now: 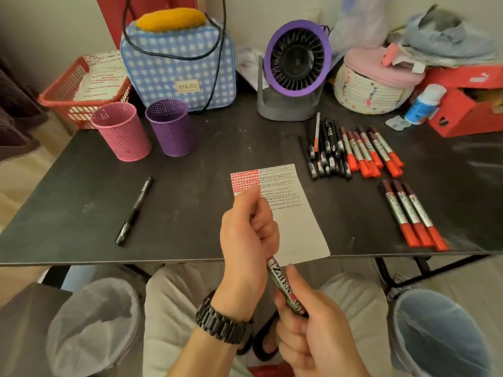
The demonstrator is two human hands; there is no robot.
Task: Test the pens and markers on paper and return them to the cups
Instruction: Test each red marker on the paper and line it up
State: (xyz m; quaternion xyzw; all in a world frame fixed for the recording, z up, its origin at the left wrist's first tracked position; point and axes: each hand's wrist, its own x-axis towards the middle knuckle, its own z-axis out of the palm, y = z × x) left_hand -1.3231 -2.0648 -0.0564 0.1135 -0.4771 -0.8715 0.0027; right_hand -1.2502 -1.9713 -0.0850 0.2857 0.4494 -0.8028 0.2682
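- Holds one red-and-silver marker [283,288] in both hands, above the lap and just off the near edge of the worktop [190,172], upper end tilted toward the paper [294,221].
- Grips the lower barrel with the right hand [310,325], fingers curled round it, printed label facing up.
- Wraps the left hand [246,235] in a fist over the marker's upper end, hiding cap or tip entirely; cannot tell whether capped or bare.
- Reads as the cap step of one test: either pulling the cap off before a stroke or pressing it back on after one. Cannot tell which from this view.
- Finds the paper just beyond the hands: red blocks at top left, rows of dark scribbles beside and below them, lower half blank.
- Calls next, if uncapping, for a straight pull apart and a short stroke on the blank lower half; if capping, for a firm push home and then a long reach to the far left.
- Places the pink cup [122,131] and purple cup [170,127] there, upright and side by side, with nothing showing above their rims; suggests most of the returning not yet done.
- Leaves a row of pens and markers [351,151] at right, three more markers [413,213] nearer, and a lone black pen [134,210] left of the paper.
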